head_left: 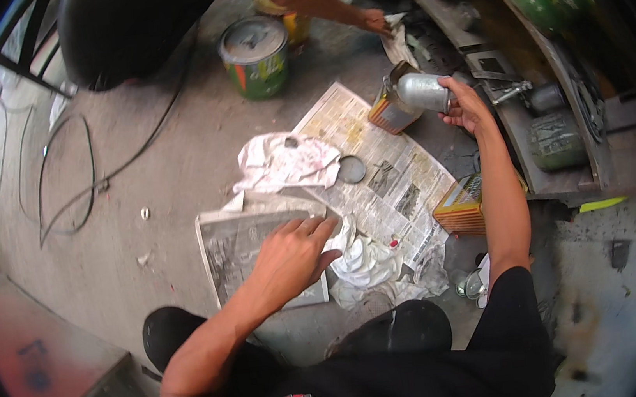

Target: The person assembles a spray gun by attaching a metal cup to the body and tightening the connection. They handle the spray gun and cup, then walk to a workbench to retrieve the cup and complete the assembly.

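My right hand (465,106) is wrapped round the base of a silver metal cup (423,91). The cup lies on its side in the air, its far end next to the top of a rectangular yellow-and-brown tin (393,117). Whether it touches the tin, I cannot tell. Above a folded newspaper (223,260) hovers my left hand (292,250), fingers apart and nothing in them. Close to its fingertips lies a crumpled white cloth (368,259). A stained white rag (283,163) and a small round lid (351,169) rest farther off, by a spread newspaper (409,168).
Another person's hand (374,21) reaches to a pale cloth (397,42) at the far side. A green paint bucket (255,57) stands nearby. Shelves (505,12) with cans line the right. Another tin (462,206) sits beneath my right forearm. A cable (91,165) loops across the floor.
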`<state>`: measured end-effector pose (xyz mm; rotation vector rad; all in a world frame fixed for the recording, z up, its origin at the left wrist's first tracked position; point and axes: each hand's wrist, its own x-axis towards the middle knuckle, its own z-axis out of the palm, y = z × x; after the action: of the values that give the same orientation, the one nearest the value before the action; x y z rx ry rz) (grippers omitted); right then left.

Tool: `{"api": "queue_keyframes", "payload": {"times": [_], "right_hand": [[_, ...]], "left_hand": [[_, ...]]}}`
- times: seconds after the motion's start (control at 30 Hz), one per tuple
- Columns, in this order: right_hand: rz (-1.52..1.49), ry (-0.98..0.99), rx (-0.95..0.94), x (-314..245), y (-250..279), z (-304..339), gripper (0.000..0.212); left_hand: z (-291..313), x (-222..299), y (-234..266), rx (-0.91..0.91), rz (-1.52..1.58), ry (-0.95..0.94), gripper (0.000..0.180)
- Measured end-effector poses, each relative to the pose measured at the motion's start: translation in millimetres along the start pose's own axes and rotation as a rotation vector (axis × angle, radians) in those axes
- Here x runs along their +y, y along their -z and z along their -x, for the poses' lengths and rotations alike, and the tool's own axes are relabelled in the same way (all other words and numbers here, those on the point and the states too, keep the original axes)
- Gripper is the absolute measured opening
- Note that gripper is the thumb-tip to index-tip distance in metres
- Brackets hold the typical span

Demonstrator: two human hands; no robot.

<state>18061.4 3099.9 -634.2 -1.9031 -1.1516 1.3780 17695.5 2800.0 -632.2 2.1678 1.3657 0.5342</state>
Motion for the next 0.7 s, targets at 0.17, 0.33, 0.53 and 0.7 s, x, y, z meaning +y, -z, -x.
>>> {"api": "queue_keyframes", "payload": {"times": [0.17,0.33,0.53,0.7], "right_hand": [[-0.491,-0.146,-0.279,70.3,-94.8,17.4,0.073],[-0.779,-0.314,-0.293,148.8,-169.5,32.6,0.076],[-0.71,-0.323,-0.351,192.8,-177.7,38.7,0.07],[-0.574,-0.209,-0.284,190.9,-188.4,51.9,0.069]], "left_hand": [[9.8,1.9,-10.1,-0.053,0.01,-0.01,0.045],[16.5,-2.0,-6.1,-0.032,-0.025,0.011,0.044],[20.9,-7.2,-6.9,-0.072,-0.057,0.032,0.043],[21.9,-6.7,-11.6,-0.113,-0.067,0.024,0.043]]}}
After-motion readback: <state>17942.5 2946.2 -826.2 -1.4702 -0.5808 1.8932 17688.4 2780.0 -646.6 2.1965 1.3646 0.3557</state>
